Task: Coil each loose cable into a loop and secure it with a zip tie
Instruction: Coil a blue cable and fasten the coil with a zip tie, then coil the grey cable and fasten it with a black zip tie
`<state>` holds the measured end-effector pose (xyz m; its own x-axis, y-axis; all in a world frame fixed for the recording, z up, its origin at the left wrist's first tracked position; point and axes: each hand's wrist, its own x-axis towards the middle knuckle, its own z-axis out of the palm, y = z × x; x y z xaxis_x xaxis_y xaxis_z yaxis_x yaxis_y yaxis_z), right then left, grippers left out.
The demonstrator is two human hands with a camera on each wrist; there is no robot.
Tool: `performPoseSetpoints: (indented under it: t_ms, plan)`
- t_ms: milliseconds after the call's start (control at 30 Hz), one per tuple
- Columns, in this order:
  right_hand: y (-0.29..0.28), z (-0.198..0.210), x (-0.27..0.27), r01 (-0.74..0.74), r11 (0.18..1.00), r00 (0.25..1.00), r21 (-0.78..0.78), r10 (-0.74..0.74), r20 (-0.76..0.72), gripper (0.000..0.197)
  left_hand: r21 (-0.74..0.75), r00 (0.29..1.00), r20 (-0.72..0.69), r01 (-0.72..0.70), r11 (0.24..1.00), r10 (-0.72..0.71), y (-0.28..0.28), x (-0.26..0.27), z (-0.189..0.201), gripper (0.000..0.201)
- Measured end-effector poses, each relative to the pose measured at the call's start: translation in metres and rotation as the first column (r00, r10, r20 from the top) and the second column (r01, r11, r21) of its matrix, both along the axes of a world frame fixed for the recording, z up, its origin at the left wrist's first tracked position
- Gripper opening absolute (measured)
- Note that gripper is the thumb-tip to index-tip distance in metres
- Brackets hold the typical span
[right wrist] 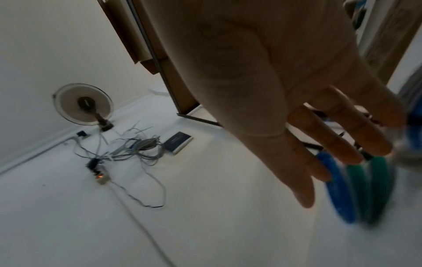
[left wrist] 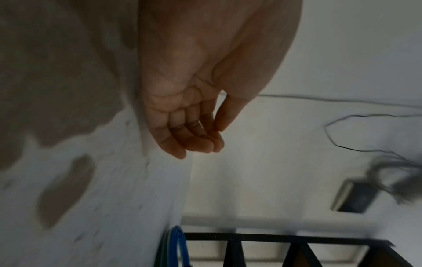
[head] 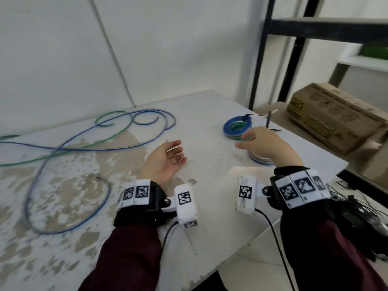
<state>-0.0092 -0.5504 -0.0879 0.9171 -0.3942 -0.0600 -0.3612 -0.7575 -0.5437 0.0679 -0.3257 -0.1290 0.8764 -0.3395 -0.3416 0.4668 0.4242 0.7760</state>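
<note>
Head view: both hands empty. Left hand [head: 165, 159] is palm-up at frame centre, fingers relaxed, touching nothing. Right hand [head: 263, 143] is spread flat, right of centre, fingers straight, over the near edge of the tied coil [head: 237, 128]. I can't tell whether the fingertips touch it.

The coil is blue and green, with a dark zip tie [head: 248, 117] at its far side, tail sticking out to the right. It seems to sit on a round stack or spool [head: 261, 159] near the tabletop [head: 201, 114] right edge. More loose zip ties [head: 268, 120] lie just beyond it.

The loose blue cable [head: 69, 148] and green cable [head: 100, 141] sprawl across the left half of the frame, crossing each other several times, with one blue loop running toward the lower left.

Risks, as I judge them:
- The coil sits close to the right edge on a raised stack. A careless sweep of the right hand could knock it to the floor.
- The two loose cables are interlaced. Pulling one to start winding will likely drag the other and tighten a knot, so separate them first.
- These cables look springy. Let go before the tie is cinched and the loop will probably pop open.
- The loose ties sit near the far right edge and are easy to flick off.

Right wrist view: fingers [right wrist: 349, 150] straight, blue and green turns just past the tips.
</note>
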Motion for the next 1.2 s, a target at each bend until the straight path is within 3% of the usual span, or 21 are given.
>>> performPoseSetpoints:
  t_ms: [100, 200, 233, 300, 367, 467, 533, 600, 667, 800, 933, 1033, 1100, 1200]
  plan:
    - [0.043, 0.017, 0.006, -0.197, 0.961, 0.968, 0.192, 0.16, 0.194, 0.021, 0.093, 0.985, 0.168, -0.05, 0.994, 0.034, 0.022, -0.006, 0.019, 0.023]
    - [0.099, 0.031, 0.02, -0.461, 0.847, 0.879, 0.263, 0.397, 0.263, 0.013, 0.373, 0.92, 0.39, -0.186, 0.909, 0.028, 0.066, -0.014, 0.034, 0.027]
    - [0.119, 0.034, 0.025, -0.531, 0.803, 0.844, 0.27, 0.472, 0.254, 0.015, 0.508, 0.892, 0.452, -0.25, 0.824, -0.009, 0.086, -0.016, 0.036, 0.028]
    - [0.154, 0.037, 0.032, -0.625, 0.73, 0.78, 0.277, 0.584, 0.223, 0.019, 0.74, 0.866, 0.49, -0.351, 0.574, -0.102, 0.132, -0.015, 0.041, 0.028]
    - [0.184, 0.036, 0.038, -0.684, 0.674, 0.727, 0.278, 0.662, 0.184, 0.022, 0.884, 0.894, 0.419, -0.363, 0.294, -0.158, 0.181, -0.012, 0.045, 0.023]
    - [0.222, 0.029, 0.048, -0.745, 0.606, 0.657, 0.277, 0.74, 0.146, 0.022, 0.967, 0.958, 0.23, -0.245, -0.069, -0.168, 0.235, -0.012, 0.051, 0.027]
    - [0.245, 0.025, 0.053, -0.779, 0.574, 0.616, 0.254, 0.776, 0.136, 0.021, 0.962, 0.98, 0.095, -0.135, -0.235, -0.177, 0.253, -0.017, 0.049, 0.044]
    - [0.265, 0.021, 0.057, -0.808, 0.549, 0.581, 0.214, 0.802, 0.137, 0.02, 0.944, 0.981, -0.01, -0.055, -0.325, -0.195, 0.261, -0.021, 0.043, 0.042]
    - [0.281, 0.019, 0.059, -0.836, 0.525, 0.546, 0.163, 0.828, 0.132, 0.019, 0.936, 0.978, -0.063, -0.011, -0.351, -0.2, 0.266, -0.022, 0.039, 0.029]
    - [0.31, 0.016, 0.068, -0.872, 0.487, 0.477, -0.04, 0.867, 0.144, 0.025, 0.955, 0.965, -0.013, -0.066, -0.289, -0.262, 0.274, -0.022, 0.052, 0.012]
    - [0.334, 0.027, 0.083, -0.861, 0.402, 0.354, -0.311, 0.913, 0.202, 0.051, 0.93, 0.886, 0.231, -0.323, -0.178, -0.402, 0.274, -0.025, 0.086, 0.008]
    - [0.348, 0.043, 0.097, -0.751, 0.371, 0.305, -0.547, 0.929, 0.21, 0.042, 0.807, 0.743, 0.475, -0.581, -0.104, -0.472, 0.271, -0.034, 0.115, 0.009]
    - [0.355, 0.056, 0.101, -0.709, 0.398, 0.285, -0.582, 0.917, 0.28, 0.025, 0.735, 0.667, 0.59, -0.677, -0.039, -0.455, 0.27, -0.039, 0.127, 0.013]
    - [0.352, 0.074, 0.105, -0.723, 0.53, 0.289, -0.443, 0.815, 0.503, 0.021, 0.704, 0.626, 0.687, -0.7, 0.12, -0.37, 0.278, -0.04, 0.133, 0.016]
